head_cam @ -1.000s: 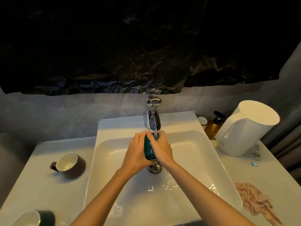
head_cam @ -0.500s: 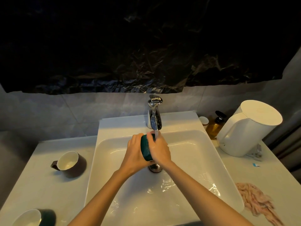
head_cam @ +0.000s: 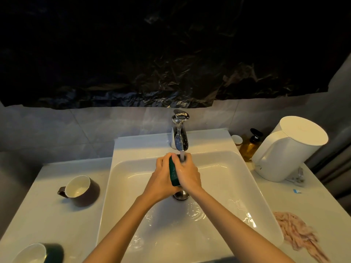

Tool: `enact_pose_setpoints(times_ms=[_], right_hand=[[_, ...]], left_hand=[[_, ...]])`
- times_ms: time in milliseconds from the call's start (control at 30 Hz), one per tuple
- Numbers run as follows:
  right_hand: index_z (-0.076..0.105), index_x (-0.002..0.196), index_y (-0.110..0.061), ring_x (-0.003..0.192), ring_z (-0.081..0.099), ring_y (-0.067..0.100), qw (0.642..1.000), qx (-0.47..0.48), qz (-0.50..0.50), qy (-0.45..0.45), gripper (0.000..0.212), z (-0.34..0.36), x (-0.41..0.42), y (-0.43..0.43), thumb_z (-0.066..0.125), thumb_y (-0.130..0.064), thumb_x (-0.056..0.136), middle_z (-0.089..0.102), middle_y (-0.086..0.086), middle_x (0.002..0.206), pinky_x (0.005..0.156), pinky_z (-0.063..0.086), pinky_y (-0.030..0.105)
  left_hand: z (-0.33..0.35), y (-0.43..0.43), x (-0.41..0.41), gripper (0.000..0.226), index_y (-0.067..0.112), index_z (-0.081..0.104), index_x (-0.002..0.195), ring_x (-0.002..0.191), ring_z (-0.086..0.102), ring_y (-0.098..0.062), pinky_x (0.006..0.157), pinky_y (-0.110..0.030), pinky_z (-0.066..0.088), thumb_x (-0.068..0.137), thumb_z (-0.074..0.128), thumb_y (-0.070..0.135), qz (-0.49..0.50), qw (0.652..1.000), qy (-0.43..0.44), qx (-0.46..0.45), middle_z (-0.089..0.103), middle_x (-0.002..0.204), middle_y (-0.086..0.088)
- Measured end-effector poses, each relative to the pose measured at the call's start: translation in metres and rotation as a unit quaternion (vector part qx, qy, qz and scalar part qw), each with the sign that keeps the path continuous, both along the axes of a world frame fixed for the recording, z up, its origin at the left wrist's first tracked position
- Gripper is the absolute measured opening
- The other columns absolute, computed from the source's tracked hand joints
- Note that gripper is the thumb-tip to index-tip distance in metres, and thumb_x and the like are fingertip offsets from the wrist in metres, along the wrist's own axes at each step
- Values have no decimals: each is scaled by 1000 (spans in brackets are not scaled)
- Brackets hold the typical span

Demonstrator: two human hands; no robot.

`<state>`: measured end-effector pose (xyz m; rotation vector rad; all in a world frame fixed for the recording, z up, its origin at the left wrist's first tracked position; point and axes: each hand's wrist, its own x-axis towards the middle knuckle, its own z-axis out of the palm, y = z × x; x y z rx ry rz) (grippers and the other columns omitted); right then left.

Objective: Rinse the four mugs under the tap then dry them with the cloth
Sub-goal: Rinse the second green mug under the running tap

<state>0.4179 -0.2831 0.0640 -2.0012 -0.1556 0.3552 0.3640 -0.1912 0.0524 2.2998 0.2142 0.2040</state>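
Over the middle of the white basin [head_cam: 247, 179] both hands are curled round a green mug [head_cam: 173, 173]. The left hand [head_cam: 161, 179] cups its left side and the right hand [head_cam: 189, 176] wraps its right side, just under the running tap [head_cam: 180, 135]. On the left counter sits a brown mug [head_cam: 83, 188], a dark mug [head_cam: 40, 253] shows at the near-left corner, and the pink cloth [head_cam: 298, 232] lies crumpled near right.
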Motion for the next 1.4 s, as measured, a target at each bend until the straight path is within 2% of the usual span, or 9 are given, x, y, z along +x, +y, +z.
enact_pose_setpoints(times_ms=[100, 267, 433, 500, 633, 700, 1033, 1233, 1400], right_hand=[[48, 101, -33, 89, 59, 21, 997, -62, -25, -30, 32, -3, 2, 3, 32, -59, 93, 60, -3, 98, 76, 45, 37], [57, 94, -19, 84, 63, 21, 966, 129, -10, 223, 36, 8, 31, -2, 30, -41, 101, 65, 10, 93, 80, 54, 35], [45, 123, -26, 96, 60, 19, 997, -34, 59, -27, 45, -11, -2, 5, 29, -57, 95, 58, 3, 112, 85, 52, 40], [48, 121, -24, 94, 60, 20, 997, -33, 47, -47, 42, -4, 4, 6, 33, -55, 97, 60, 2, 106, 79, 51, 36], [59, 112, -13, 97, 64, 26, 964, 139, 41, 221, 38, 8, 25, -5, 39, -43, 100, 66, 12, 105, 86, 53, 39], [60, 111, -17, 95, 67, 23, 942, 193, 42, 273, 41, 3, 18, -10, 43, -52, 97, 68, 8, 104, 80, 55, 34], [48, 115, -24, 94, 60, 20, 998, -60, 7, -12, 44, 4, 12, 4, 37, -61, 93, 60, -1, 105, 79, 47, 35], [57, 103, -20, 89, 62, 21, 979, 108, 41, 166, 26, 16, 30, 3, 35, -34, 100, 65, 10, 105, 82, 51, 34], [38, 142, -21, 111, 55, 18, 979, -19, 198, -53, 40, 9, -2, -8, 29, -31, 104, 54, 1, 123, 89, 47, 27]], left_hand=[[-3, 0, -2, 99, 26, 23, 136, 107, 52, -15, 82, -23, 55, 61, 87, 29, 2, 1000, 2, -20, 29, 134, 0], [-8, 2, -7, 108, 23, 25, 137, 116, 45, -12, 90, -25, 53, 53, 92, 26, 30, 996, -21, -86, 32, 130, 2], [-9, 6, -5, 102, 23, 24, 135, 108, 51, -16, 81, -24, 55, 58, 89, 23, 38, 998, -11, -50, 29, 132, -1], [-9, 4, -7, 102, 24, 25, 135, 108, 48, -11, 81, -17, 52, 57, 90, 26, 25, 998, -15, -53, 29, 132, 1], [-11, 4, -11, 108, 28, 25, 134, 119, 47, -14, 89, -26, 54, 49, 90, 34, 16, 993, -16, -120, 35, 131, 2], [-11, 6, -11, 111, 30, 22, 134, 123, 47, -19, 92, -34, 54, 46, 91, 35, 33, 986, -7, -161, 36, 134, 1], [5, -3, 0, 105, 28, 24, 138, 116, 47, -14, 90, -25, 51, 57, 90, 33, 28, 998, -5, -52, 31, 135, 2], [-9, 3, -11, 110, 28, 26, 135, 120, 47, -16, 92, -33, 54, 47, 93, 35, 38, 990, -15, -136, 38, 132, 2], [-13, 13, -14, 104, 38, 26, 127, 119, 49, -15, 89, -27, 53, 47, 92, 36, 92, 971, -23, -221, 43, 129, 5]])
